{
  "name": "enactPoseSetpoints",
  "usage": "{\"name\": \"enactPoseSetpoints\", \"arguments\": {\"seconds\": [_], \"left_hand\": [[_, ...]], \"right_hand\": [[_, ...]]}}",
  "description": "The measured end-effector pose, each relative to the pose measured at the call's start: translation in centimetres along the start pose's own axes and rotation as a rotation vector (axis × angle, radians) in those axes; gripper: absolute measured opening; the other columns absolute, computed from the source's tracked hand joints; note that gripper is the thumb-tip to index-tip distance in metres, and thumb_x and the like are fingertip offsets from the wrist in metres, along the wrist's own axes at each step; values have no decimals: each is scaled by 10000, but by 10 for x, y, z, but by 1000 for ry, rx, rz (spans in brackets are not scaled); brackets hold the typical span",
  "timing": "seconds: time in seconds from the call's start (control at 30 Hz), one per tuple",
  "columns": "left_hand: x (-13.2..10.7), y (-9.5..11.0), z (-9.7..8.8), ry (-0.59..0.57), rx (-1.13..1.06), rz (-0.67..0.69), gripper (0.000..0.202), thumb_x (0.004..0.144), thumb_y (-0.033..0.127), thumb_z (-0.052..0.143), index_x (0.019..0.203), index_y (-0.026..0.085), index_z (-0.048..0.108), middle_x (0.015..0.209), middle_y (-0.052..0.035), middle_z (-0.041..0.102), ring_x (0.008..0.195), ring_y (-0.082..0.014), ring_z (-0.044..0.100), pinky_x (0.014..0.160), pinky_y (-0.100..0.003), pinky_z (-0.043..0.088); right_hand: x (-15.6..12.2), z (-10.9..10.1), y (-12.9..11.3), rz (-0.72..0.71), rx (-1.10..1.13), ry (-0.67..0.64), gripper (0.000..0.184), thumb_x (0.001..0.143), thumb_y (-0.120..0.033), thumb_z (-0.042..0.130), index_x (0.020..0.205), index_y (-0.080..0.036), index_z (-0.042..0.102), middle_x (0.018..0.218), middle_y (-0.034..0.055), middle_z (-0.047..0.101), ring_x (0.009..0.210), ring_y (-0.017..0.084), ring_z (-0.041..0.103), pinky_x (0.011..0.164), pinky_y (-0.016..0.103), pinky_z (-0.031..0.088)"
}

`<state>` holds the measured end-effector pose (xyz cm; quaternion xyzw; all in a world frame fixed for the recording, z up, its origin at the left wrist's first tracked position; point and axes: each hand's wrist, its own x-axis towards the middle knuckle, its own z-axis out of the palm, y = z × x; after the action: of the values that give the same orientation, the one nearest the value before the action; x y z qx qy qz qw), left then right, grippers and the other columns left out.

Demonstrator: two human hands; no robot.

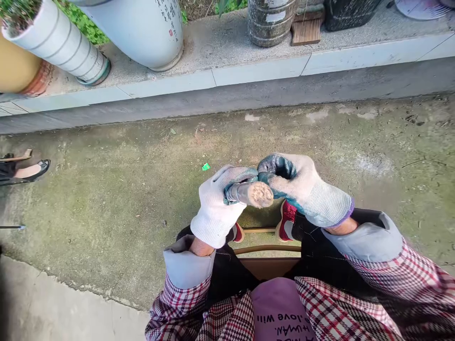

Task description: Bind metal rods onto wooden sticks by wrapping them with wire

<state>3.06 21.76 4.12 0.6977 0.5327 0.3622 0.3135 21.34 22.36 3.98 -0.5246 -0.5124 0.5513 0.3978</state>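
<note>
My left hand (pixel 217 204), in a white work glove with blue-green fingertips, grips a short thick stick (pixel 253 193) whose pale, rough cut end points toward me. My right hand (pixel 302 188), in the same kind of glove, is curled with its fingertips touching the stick just behind the cut end. Both hands are held above my knees. I sit on a wooden stool (pixel 266 258); my red shoes (pixel 286 219) show below the hands.
Mossy concrete ground (pixel 117 189) spreads in front. A raised tiled ledge (pixel 249 71) at the back carries large white ceramic vases (pixel 142 28), a metal drum (pixel 270 21) and a wooden block (pixel 307 28). Another person's foot in a black shoe (pixel 33 170) is at the left edge.
</note>
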Motion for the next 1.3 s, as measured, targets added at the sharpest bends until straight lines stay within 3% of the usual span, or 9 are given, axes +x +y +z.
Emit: {"name": "enactPoseSetpoints", "arguments": {"seconds": [0.1, 0.33, 0.47, 0.57, 0.7, 0.83, 0.93, 1.03, 1.3], "left_hand": [[0, -3, 2, -12, 24, 8, 201, 728, 180, 767, 917, 242, 742, 892, -28, 750, 839, -213, 713, 812, -323, 575], [-5, -3, 22, 59, -168, -260, 194, 689, 249, 784, 841, 239, 665, 878, -27, 727, 807, -209, 699, 795, -331, 573], [-5, 13, 24, 34, -546, -554, 166, 759, 323, 717, 853, 233, 615, 688, 22, 622, 544, -150, 610, 515, -286, 534], [-3, 19, 20, -31, -757, -672, 191, 772, 360, 697, 873, 230, 601, 587, 58, 536, 447, -128, 547, 413, -260, 485], [1, 20, 16, 25, -673, -627, 178, 746, 331, 724, 838, 212, 629, 592, 49, 574, 420, -108, 520, 413, -251, 484], [1, 13, 13, 93, -390, -418, 108, 738, 277, 757, 802, 214, 698, 750, -9, 710, 587, -148, 643, 565, -278, 558], [-2, 0, 11, 91, -195, -193, 148, 709, 228, 794, 849, 239, 748, 865, -14, 760, 788, -186, 716, 767, -301, 584], [-4, -9, 8, 62, -96, -66, 197, 711, 215, 800, 899, 264, 766, 880, -2, 767, 824, -193, 725, 827, -300, 574], [-7, -6, 5, -32, -14, -71, 185, 693, 228, 801, 871, 253, 756, 883, -31, 759, 839, -231, 722, 841, -306, 572]], "right_hand": [[3, 1, -2, 104, 111, -24, 56, 663, -237, 620, 676, -184, 632, 560, -37, 553, 492, 100, 471, 453, 223, 403], [0, 1, -10, 142, 139, -6, 34, 645, -209, 597, 664, -181, 605, 519, -61, 509, 444, 71, 423, 395, 194, 332], [-1, -1, -8, 118, 112, -37, 52, 704, -238, 628, 711, -186, 630, 560, -45, 562, 465, 93, 482, 432, 219, 398], [-3, -4, -5, -14, -63, 2, 58, 764, -246, 660, 788, -196, 679, 688, -11, 670, 595, 137, 601, 561, 253, 490], [-7, -8, -4, -244, -425, 67, 149, 813, -204, 650, 941, -225, 721, 888, 15, 754, 780, 191, 688, 731, 298, 530], [-10, -12, -5, -339, -601, 47, 135, 841, -204, 626, 939, -236, 713, 908, 17, 765, 808, 204, 708, 753, 303, 522], [-10, -13, -4, -360, -619, 34, 127, 849, -200, 612, 932, -232, 703, 895, 15, 761, 792, 195, 705, 736, 290, 510], [-10, -12, -3, -369, -608, 21, 116, 843, -185, 613, 916, -224, 694, 871, 13, 753, 763, 184, 694, 719, 281, 495], [-11, -11, -6, -312, -527, -27, 52, 815, -193, 630, 811, -191, 681, 734, 4, 692, 663, 150, 619, 639, 256, 439]]}}
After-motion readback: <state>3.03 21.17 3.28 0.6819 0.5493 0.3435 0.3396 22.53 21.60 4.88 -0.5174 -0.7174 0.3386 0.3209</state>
